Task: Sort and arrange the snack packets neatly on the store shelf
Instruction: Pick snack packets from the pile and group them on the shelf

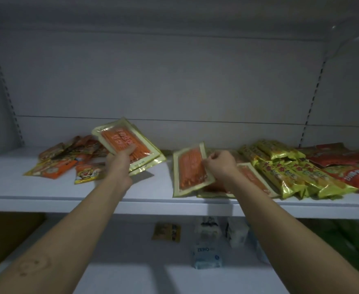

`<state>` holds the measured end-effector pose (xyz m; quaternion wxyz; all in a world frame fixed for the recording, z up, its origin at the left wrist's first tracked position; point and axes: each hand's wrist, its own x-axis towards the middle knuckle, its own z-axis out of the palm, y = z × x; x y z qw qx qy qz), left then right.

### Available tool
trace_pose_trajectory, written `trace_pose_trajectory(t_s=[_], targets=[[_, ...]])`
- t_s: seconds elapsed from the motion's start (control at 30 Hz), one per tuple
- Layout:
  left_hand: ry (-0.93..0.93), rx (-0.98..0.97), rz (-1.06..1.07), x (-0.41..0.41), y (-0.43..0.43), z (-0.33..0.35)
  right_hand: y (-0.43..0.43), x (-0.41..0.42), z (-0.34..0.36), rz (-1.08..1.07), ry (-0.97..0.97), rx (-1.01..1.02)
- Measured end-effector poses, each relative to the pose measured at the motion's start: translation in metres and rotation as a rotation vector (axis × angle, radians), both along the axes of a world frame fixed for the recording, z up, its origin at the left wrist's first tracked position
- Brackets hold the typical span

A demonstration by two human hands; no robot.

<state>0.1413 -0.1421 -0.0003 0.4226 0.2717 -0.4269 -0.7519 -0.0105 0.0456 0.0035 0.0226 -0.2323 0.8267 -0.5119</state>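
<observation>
At the far left of the white shelf [9,179] lies a loose heap of small orange and brown packets [68,153], with a yellow cartoon packet [87,176] at its near edge. Just right of them, the left hand [119,160] grips a stack of orange strip packets [127,141], raised and tilted, its fingers [129,150] curled onto the top packet's face; the thumb is hidden. Right of centre, the right hand [218,164] pinches the right edge of a single orange strip packet [189,168] between thumb and fingertips, so that side tips up while the near-left corner sits at the shelf's front lip. Under the right wrist lie more flat orange packets [252,179], then a pile of gold-green packets [280,166], and red packets [344,164] at the far right. The step in hand appears to be gathering like packets into one stack. To do it well, the right hand would carry its packet leftward, turn it to match the stack and lay it flat so the gold borders line up. The left fingers would loosen only briefly, since the glossy stack could fan out. Lifting rather than dragging should stop the packet sliding off the lip.
</observation>
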Motion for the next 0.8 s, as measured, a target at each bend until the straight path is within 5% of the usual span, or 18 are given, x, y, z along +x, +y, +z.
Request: trace_pose_trajectory(t_s=[0.2, 0.4, 0.6, 0.8], targets=[[-0.160, -0.144, -0.249, 0.000, 0.035, -0.012, 0.004, 0.012, -0.013, -0.046, 0.233, 0.442], [-0.223, -0.280, -0.384, -0.018, 0.052, -0.012, 0.030, -0.003, 0.010, -0.159, 0.438, 0.634], [-0.303, -0.348, -0.490, -0.033, 0.051, -0.014, 0.063, -0.022, 0.005, -0.070, 0.321, 0.912], [-0.378, -0.392, -0.504, -0.045, 0.052, -0.022, 0.066, -0.024, -0.001, -0.056, 0.322, 0.969]])
